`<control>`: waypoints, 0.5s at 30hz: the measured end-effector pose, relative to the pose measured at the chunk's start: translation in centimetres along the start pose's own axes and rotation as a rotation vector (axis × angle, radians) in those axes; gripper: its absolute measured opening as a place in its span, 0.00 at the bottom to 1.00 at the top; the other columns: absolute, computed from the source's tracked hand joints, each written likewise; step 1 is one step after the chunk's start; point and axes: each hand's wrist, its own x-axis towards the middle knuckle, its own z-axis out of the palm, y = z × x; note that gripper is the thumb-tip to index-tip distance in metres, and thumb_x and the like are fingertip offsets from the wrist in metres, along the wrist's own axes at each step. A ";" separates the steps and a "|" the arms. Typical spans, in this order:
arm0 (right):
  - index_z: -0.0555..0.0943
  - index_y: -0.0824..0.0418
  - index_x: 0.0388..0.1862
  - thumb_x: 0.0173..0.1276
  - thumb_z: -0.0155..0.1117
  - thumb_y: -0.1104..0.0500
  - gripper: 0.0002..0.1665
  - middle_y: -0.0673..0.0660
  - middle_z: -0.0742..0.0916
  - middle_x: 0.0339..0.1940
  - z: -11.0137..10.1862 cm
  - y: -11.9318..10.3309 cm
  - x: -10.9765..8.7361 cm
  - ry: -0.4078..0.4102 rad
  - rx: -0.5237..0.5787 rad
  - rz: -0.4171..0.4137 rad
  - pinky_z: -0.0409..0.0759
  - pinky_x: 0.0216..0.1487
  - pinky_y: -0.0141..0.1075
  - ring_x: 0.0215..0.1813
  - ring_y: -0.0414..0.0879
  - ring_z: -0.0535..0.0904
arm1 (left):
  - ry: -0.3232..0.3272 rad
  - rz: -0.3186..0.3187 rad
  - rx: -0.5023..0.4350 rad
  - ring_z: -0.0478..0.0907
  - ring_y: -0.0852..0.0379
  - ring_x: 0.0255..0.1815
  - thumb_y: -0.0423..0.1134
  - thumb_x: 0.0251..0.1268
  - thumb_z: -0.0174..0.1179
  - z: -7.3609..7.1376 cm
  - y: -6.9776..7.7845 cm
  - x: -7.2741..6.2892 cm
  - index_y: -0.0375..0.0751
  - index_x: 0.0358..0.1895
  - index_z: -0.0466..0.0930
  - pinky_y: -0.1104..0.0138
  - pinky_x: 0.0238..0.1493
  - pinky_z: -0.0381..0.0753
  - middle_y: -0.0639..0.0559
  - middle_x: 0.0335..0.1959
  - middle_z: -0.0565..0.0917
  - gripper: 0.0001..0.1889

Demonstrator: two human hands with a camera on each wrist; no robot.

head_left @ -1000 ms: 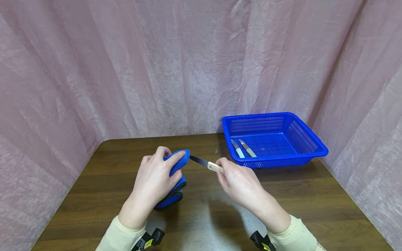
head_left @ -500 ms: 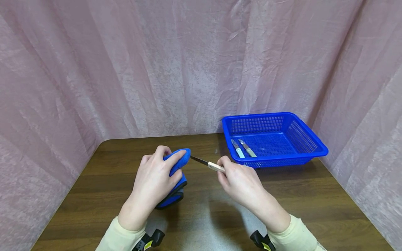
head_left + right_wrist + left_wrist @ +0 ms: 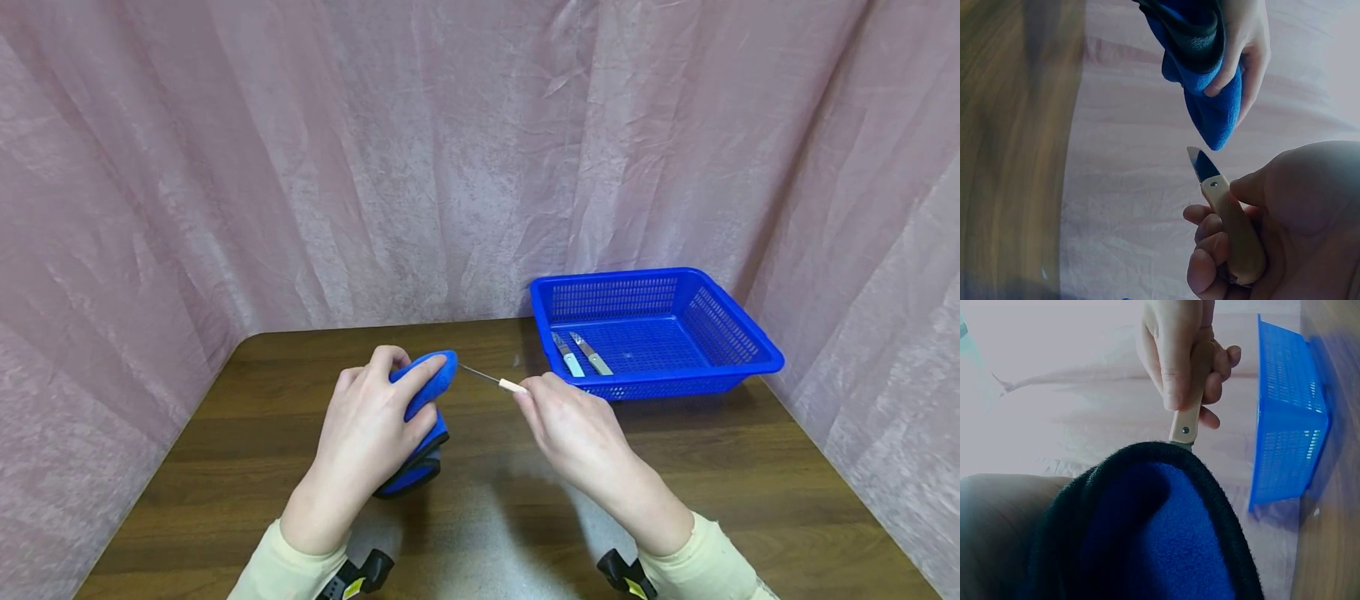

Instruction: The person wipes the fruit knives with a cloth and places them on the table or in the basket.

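The small knife with a pale wooden handle and short dark steel blade (image 3: 491,379) is what I watch first. It is held above the dark wooden table (image 3: 720,467), its tip pointing at the folded blue fleece cloth with black trim (image 3: 423,392). In the right wrist view the blade is clear of the cloth, just beside its lower corner. My right hand (image 3: 573,429) has its fingers curled round the handle, thumb along the top. My left hand (image 3: 367,433) clamps the cloth, fingers wrapped over its top fold and thumb on the near side.

The risk I see is the blade meeting skin instead of fleece. The left fingertips (image 3: 1219,78) lie close to the cloth edge that the tip faces, so a badly aimed stroke could nick them. The head view shows the blade nearly edge-on, so I cannot tell which way the cutting edge faces. The grip also sits well back on the handle, so the knife could twist if the tip snags in the pile.

Further out, the blue plastic mesh basket (image 3: 750,362) stands to the right, holding two more small knives with light handles (image 3: 581,357). Pink crumpled fabric (image 3: 225,167) hangs behind.
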 end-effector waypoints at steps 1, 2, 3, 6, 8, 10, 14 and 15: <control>0.86 0.57 0.44 0.85 0.64 0.57 0.08 0.47 0.78 0.29 0.0 0.0 0.0 -0.001 0.001 0.001 0.75 0.24 0.42 0.26 0.42 0.72 | 0.003 0.001 -0.002 0.86 0.38 0.39 0.38 0.61 0.72 0.0 0.0 0.0 0.55 0.67 0.89 0.41 0.53 0.80 0.39 0.52 0.81 0.28; 0.86 0.57 0.44 0.85 0.64 0.57 0.08 0.47 0.78 0.29 0.0 0.0 0.0 -0.003 0.002 0.001 0.76 0.24 0.42 0.27 0.42 0.73 | 0.005 0.001 -0.003 0.86 0.38 0.39 0.38 0.61 0.71 0.0 0.1 0.0 0.55 0.67 0.89 0.41 0.53 0.80 0.40 0.52 0.81 0.28; 0.86 0.58 0.44 0.85 0.64 0.57 0.08 0.47 0.79 0.30 -0.1 0.0 0.0 -0.003 0.001 0.002 0.76 0.24 0.41 0.27 0.43 0.73 | 0.007 0.002 -0.004 0.86 0.38 0.39 0.38 0.62 0.71 0.0 0.1 0.0 0.55 0.67 0.89 0.41 0.53 0.80 0.40 0.52 0.81 0.28; 0.87 0.58 0.45 0.85 0.64 0.57 0.08 0.48 0.79 0.31 0.0 0.0 0.0 0.002 0.002 0.003 0.76 0.25 0.41 0.28 0.43 0.74 | 0.006 0.003 -0.006 0.86 0.38 0.40 0.38 0.62 0.71 0.0 0.1 0.1 0.55 0.67 0.89 0.41 0.53 0.80 0.40 0.52 0.81 0.27; 0.87 0.59 0.45 0.84 0.66 0.56 0.08 0.49 0.80 0.31 0.0 0.0 0.1 0.009 0.001 0.005 0.77 0.25 0.42 0.28 0.43 0.75 | 0.005 0.002 -0.008 0.85 0.39 0.40 0.38 0.62 0.71 0.0 0.2 0.1 0.55 0.67 0.89 0.40 0.53 0.80 0.40 0.52 0.81 0.27; 0.87 0.58 0.45 0.84 0.67 0.56 0.08 0.49 0.80 0.32 0.0 -0.1 0.1 0.015 0.007 0.011 0.78 0.25 0.43 0.29 0.43 0.76 | 0.004 0.002 -0.008 0.85 0.39 0.40 0.38 0.62 0.71 0.0 0.2 0.0 0.55 0.67 0.89 0.40 0.53 0.80 0.40 0.52 0.81 0.27; 0.86 0.56 0.44 0.82 0.70 0.54 0.07 0.48 0.80 0.32 0.0 -0.1 0.1 0.020 0.026 0.025 0.77 0.25 0.43 0.28 0.42 0.76 | 0.001 0.002 -0.008 0.86 0.40 0.41 0.38 0.62 0.72 0.0 0.2 0.0 0.55 0.68 0.89 0.40 0.54 0.80 0.40 0.52 0.81 0.27; 0.86 0.56 0.44 0.82 0.70 0.54 0.07 0.48 0.80 0.32 0.0 -0.1 0.1 0.018 0.028 0.026 0.77 0.25 0.43 0.28 0.42 0.76 | -0.002 0.001 -0.009 0.86 0.40 0.41 0.38 0.62 0.72 0.0 0.2 0.0 0.55 0.68 0.89 0.40 0.54 0.80 0.40 0.52 0.81 0.28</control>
